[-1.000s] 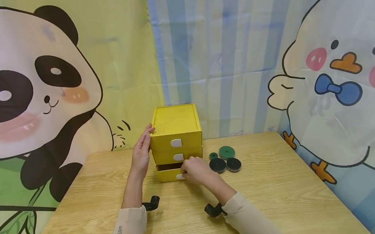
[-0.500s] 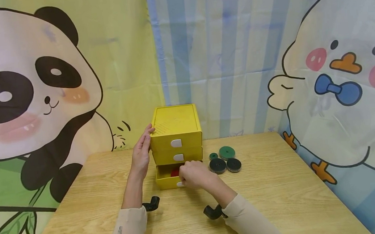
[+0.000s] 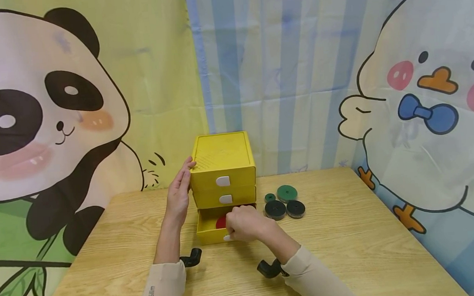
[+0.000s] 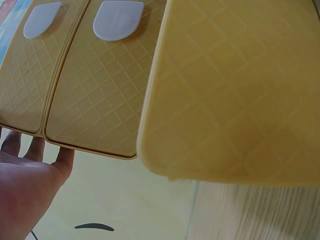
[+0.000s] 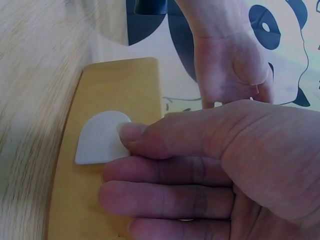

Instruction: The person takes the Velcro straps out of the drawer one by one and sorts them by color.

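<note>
A small yellow chest of three drawers stands at the back of the table, its lowest drawer pulled well out. Inside that drawer a red object shows in part; my right hand hides the remainder. With thumb and fingers, my right hand pinches the white handle on the drawer's front. My left hand rests against the chest's left side, its fingers fairly straight and a fingertip at the top edge. The upper two drawers are closed, each with a white tab.
Right of the chest lie a large green disc, a small green disc and two black discs. Black wrist-camera mounts sit by both cuffs. Cartoon-printed curtains hang directly behind the wooden table.
My right hand has drawn the lowest drawer toward me from slightly ajar to well out, and the red object inside has come into view. My left hand has stayed in place.
</note>
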{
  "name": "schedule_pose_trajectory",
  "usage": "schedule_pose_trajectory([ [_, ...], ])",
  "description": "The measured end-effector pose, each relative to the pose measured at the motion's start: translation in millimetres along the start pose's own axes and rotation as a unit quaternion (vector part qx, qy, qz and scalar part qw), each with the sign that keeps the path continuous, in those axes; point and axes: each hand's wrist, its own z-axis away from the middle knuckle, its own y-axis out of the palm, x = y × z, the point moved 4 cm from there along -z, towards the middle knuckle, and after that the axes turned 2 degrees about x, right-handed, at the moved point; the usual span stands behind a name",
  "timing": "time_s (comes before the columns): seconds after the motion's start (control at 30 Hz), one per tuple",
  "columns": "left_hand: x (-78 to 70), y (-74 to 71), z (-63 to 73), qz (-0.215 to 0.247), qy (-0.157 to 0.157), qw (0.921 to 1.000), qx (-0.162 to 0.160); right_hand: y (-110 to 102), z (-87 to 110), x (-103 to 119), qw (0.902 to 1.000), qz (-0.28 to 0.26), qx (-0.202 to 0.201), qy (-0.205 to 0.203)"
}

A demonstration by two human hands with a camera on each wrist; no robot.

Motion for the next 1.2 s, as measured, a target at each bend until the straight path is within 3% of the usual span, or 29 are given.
schedule_pose_trajectory([
  [0.37,-0.5,0.6,0.4,0.000,-0.001,1.0000,0.000,-1,5.5,4,0.9978,-0.050,0.036,-0.024],
  [0.7,0.6,-0.3,-0.6,0.003,0.002,1.0000,-0.002,-4,12.3,11,0.9939,-0.075,0.079,-0.016],
  [0.83,1.4,-0.3,-1.1,0.002,0.002,1.0000,-0.003,-8,15.1,9,0.9898,-0.110,0.089,-0.017],
  [0.9,1.6,-0.2,-1.2,0.003,0.002,1.0000,-0.003,-13,15.0,6,0.9868,-0.142,0.075,-0.026],
  [1.0,1.6,0.0,-1.4,0.003,0.004,1.0000,-0.003,-24,13.7,-3,0.9838,-0.174,0.014,-0.042],
  [1.1,1.6,0.1,-1.7,0.003,0.005,1.0000,-0.003,-32,12.6,-12,0.9803,-0.183,-0.059,-0.045],
  [1.2,1.8,-0.1,-1.8,0.005,0.005,1.0000,-0.003,-37,13.3,-20,0.9772,-0.185,-0.098,-0.037],
])
